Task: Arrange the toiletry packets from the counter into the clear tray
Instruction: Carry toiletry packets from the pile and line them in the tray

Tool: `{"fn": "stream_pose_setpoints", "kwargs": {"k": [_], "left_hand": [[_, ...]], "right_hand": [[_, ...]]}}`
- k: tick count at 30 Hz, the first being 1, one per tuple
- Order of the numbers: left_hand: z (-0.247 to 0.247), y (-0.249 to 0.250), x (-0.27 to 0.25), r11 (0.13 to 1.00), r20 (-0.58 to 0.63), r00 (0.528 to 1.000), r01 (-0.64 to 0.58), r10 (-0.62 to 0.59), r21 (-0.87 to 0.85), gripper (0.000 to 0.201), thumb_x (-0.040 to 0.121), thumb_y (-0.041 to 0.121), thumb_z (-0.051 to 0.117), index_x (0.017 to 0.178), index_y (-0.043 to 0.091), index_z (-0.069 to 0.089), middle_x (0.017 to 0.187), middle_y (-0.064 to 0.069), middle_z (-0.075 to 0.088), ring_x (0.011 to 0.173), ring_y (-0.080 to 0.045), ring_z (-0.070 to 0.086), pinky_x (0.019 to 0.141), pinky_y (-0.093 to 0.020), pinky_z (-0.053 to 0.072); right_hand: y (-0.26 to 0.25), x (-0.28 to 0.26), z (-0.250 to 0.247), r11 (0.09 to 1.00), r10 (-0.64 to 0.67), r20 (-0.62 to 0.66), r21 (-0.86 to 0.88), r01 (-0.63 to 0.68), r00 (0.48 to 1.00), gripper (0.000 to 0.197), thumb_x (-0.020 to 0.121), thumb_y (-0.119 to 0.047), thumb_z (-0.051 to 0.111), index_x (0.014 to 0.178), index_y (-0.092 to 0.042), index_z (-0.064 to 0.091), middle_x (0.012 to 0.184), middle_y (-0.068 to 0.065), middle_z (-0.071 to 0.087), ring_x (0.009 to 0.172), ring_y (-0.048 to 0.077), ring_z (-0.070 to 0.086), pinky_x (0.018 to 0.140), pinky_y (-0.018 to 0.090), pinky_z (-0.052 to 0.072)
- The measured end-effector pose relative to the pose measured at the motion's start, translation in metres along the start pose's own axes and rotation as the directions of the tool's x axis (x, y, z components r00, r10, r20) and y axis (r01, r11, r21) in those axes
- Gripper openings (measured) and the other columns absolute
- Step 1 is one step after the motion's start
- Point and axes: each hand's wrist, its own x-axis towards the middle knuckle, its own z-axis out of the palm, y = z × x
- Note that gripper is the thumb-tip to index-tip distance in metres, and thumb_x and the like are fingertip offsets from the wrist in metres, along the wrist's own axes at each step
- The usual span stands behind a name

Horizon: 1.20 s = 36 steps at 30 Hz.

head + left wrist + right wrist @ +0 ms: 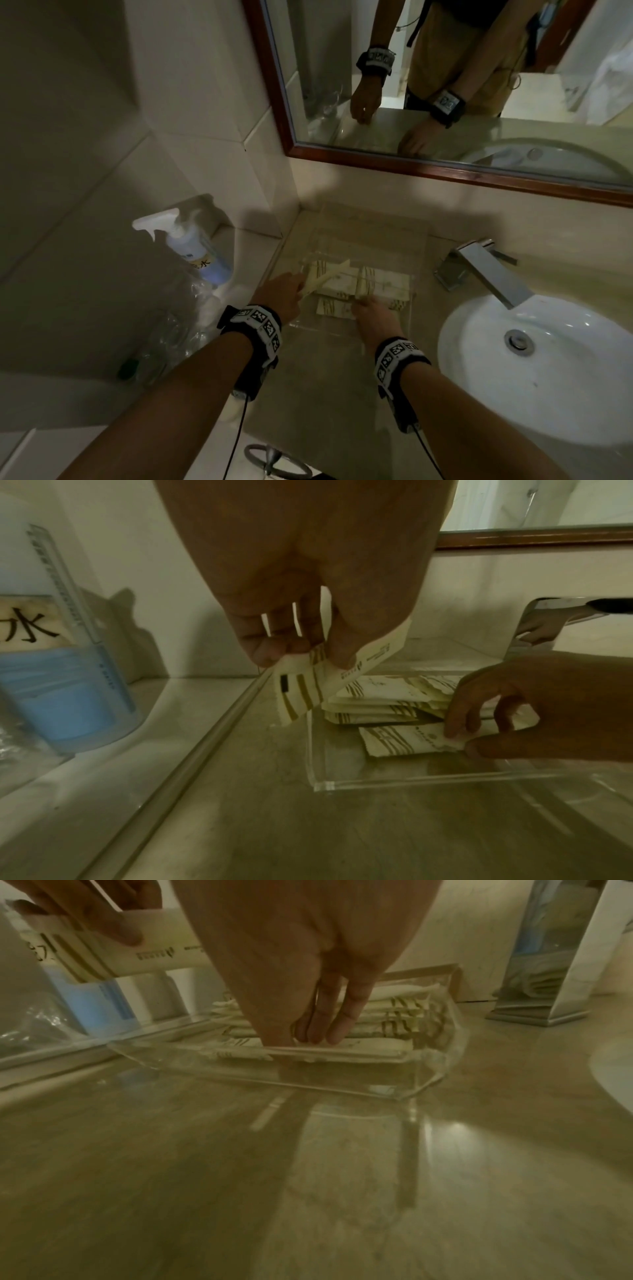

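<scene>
A clear tray [419, 260] sits on the counter by the back wall, holding several cream packets with brown stripes [380, 282]. My left hand [303, 286] pinches a long cream packet [329, 277] at one end, tilted over the tray's left edge. The left wrist view shows this long packet [308, 685] gripped between thumb and fingers above the tray corner [322, 783]. My right hand [359, 305] reaches into the near part of the tray and pinches a flat packet [407, 739] between thumb and fingers. In the right wrist view its fingertips [335, 1034] rest on that packet [359, 1049].
A white spray bottle [195, 246] with blue liquid stands on a ledge left of the tray, with crinkled clear plastic [171, 325] below it. A chrome faucet [486, 270] and white sink [534, 363] lie to the right. A framed mirror [445, 85] hangs behind.
</scene>
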Motion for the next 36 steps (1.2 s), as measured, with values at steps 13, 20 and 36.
{"fn": "stream_pose_setpoints", "kwargs": {"k": [13,20,36], "left_hand": [[0.016,0.017,0.015,0.999,0.096,0.994,-0.048,0.05,-0.022,0.012,0.093,0.013,0.049,0.085,0.014,0.041,0.089,-0.007,0.048,0.088,-0.028,0.057,0.074,-0.035,0.042],[0.029,0.043,0.025,0.936,0.247,0.952,-0.245,0.183,0.251,0.035,0.096,0.008,0.042,0.131,0.009,0.044,0.134,-0.012,0.047,0.112,-0.032,0.056,0.095,-0.043,0.048],[0.05,0.076,0.047,0.711,0.43,0.867,-0.468,0.253,0.524,0.033,0.098,0.008,0.043,0.131,0.011,0.045,0.125,-0.013,0.054,0.106,-0.031,0.061,0.085,-0.039,0.05]], "right_hand": [[0.033,0.0,-0.027,0.983,0.111,-0.219,0.165,-0.075,0.969,0.026,0.097,-0.031,0.044,0.095,-0.012,0.061,0.095,0.004,0.057,0.088,0.023,0.057,0.066,0.03,0.044],[0.071,-0.007,-0.055,0.943,0.313,-0.303,0.211,-0.257,0.9,0.025,0.095,-0.033,0.046,0.087,-0.014,0.06,0.086,0.002,0.057,0.08,0.02,0.057,0.064,0.026,0.039],[0.099,-0.015,-0.067,0.925,0.375,-0.293,0.179,-0.335,0.879,0.026,0.093,-0.035,0.048,0.072,-0.021,0.044,0.075,-0.003,0.046,0.069,0.017,0.045,0.062,0.026,0.035]]}}
